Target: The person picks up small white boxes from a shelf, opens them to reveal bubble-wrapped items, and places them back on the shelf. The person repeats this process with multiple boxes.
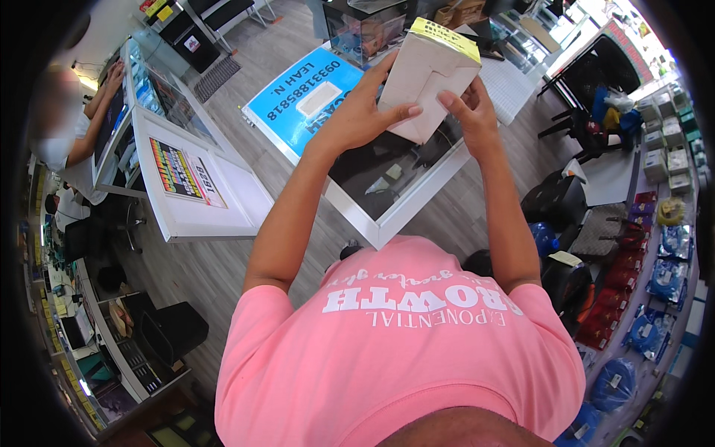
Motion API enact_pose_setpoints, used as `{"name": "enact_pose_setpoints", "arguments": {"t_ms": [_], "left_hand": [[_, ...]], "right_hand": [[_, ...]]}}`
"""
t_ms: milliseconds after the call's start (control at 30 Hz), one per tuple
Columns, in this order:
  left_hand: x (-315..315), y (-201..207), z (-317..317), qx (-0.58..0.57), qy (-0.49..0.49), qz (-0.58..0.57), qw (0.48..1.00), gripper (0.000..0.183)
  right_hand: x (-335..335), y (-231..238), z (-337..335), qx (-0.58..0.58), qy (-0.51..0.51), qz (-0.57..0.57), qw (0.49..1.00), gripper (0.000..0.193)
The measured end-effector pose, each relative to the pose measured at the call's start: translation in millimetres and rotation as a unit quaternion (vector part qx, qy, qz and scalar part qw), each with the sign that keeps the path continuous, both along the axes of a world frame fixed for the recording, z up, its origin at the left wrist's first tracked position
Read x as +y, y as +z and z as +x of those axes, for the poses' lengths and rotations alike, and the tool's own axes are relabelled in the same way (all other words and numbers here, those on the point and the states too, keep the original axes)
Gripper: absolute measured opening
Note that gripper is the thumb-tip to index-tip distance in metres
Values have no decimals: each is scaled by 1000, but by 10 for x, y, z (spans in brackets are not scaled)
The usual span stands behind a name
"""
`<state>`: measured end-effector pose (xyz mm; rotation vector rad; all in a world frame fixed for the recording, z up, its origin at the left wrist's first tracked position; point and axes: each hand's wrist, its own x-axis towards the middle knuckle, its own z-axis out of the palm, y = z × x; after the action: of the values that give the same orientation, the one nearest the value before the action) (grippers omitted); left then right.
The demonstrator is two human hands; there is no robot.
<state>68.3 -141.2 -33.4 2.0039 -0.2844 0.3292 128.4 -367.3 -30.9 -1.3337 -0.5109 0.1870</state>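
A white cardboard box (424, 88) with a yellow printed end is held up between my two hands, tilted, above a glass-topped counter (380, 229) with a white frame. My left hand (365, 108) grips its left side, thumb across the near face and fingers going behind. On the right side my right hand (474, 112) holds it, thumb on the near face and the other fingers mostly hidden behind. A blue sign (287, 93) with a pale oblong patch lies on the counter left of the box. The contents of the box do not show.
A person (74, 134) leans on another glass counter (197, 208) at the left. Black chairs (167, 324) stand at lower left. A black chair (599, 82) stands at far right, near shelves of packaged goods (663, 276). A dark glass-fronted case (365, 33) sits beyond the sign.
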Motion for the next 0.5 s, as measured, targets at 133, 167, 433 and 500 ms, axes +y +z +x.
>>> {"name": "enact_pose_setpoints", "arguments": {"t_ms": [133, 167, 433, 500], "left_hand": [[75, 182, -189, 83, -28, -49, 995, 113], [104, 241, -226, 108, -29, -57, 992, 114], [331, 425, -369, 207, -87, -83, 971, 112], [341, 380, -366, 206, -94, -69, 972, 111]], "right_hand": [[110, -43, -207, 88, 2, 48, 995, 101], [114, -28, -256, 94, 13, 41, 995, 102], [-17, -76, -413, 116, 83, 35, 989, 106], [-72, -137, -402, 108, 94, 28, 989, 107]]}}
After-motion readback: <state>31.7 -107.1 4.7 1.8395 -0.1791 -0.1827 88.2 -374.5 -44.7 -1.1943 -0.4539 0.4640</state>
